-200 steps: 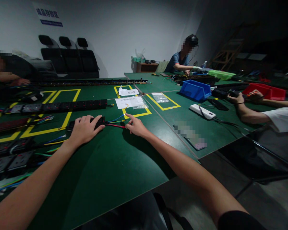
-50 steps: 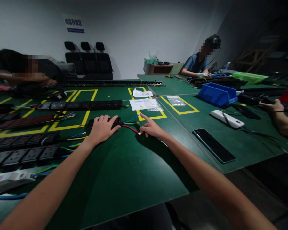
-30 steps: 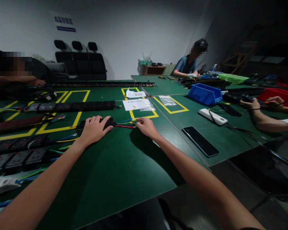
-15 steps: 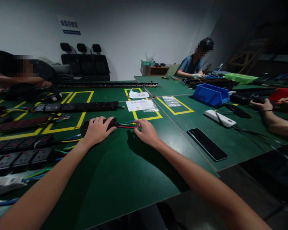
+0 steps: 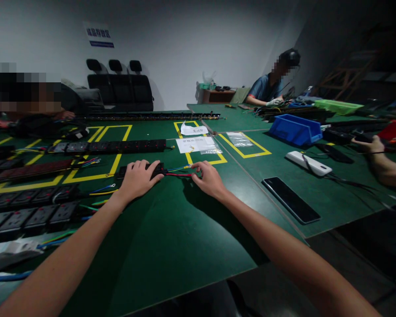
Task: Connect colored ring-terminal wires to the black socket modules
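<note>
My left hand [image 5: 141, 178] is closed over a short black socket strip [image 5: 157, 167], fingers across its top and thumb along the near side. Most of the strip is hidden under that hand. From its right end run a red wire [image 5: 178, 175] and thinner blue and yellow-green wires [image 5: 178, 169]. At their far ends my right hand [image 5: 208, 179] pinches the red wire between thumb and fingers. The tips of the blue and yellow-green wires lie at its fingertips; whether they are also gripped I cannot tell.
Several socket strips [image 5: 108, 146] with loose wires lie at left. Beyond my hands are paper labels [image 5: 189, 145] and plastic bags [image 5: 239, 139]. At right are a phone [image 5: 290, 199], a white power strip [image 5: 308, 163] and a blue bin [image 5: 295, 130]. Other people work around the table.
The whole view has shifted slightly to the left, so things appear farther right. My right hand has slid a little outward along the wires, baring their tips. My left hand stays on the strip.
</note>
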Demonstrator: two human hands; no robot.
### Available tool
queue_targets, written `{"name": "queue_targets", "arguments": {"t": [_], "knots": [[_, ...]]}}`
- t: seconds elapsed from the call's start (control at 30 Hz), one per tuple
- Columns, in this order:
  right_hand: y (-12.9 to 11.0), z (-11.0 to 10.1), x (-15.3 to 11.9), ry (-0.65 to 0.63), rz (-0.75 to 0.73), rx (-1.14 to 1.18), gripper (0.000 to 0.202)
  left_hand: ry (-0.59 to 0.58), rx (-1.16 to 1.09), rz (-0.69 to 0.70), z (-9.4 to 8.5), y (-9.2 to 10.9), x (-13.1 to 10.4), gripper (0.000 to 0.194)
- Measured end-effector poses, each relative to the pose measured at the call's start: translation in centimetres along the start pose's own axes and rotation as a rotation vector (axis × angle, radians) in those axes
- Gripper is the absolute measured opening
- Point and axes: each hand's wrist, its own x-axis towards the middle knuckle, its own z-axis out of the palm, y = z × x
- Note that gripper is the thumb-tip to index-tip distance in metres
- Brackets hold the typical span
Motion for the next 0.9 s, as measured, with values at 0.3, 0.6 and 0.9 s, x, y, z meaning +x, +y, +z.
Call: {"name": "queue_targets", "arguments": {"t": [0.3, 0.6, 0.9], "knots": [[-1.9, 0.1, -0.9, -0.165, -0.245, 0.141, 0.064, 0.01, 0.023, 0.002, -0.1, 0.2, -0.1, 0.07], [0.9, -1.5, 0.3, 0.134, -0.051, -0.147, 0.036, -0.002, 0.013, 0.013, 0.0, 0.0, 0.0, 0.071], [0.1, -1.1, 0.1, -0.265, -0.015, -0.43, 0.037, -0.013, 0.023, 0.0, -0.3, 0.3, -0.1, 0.07]]}}
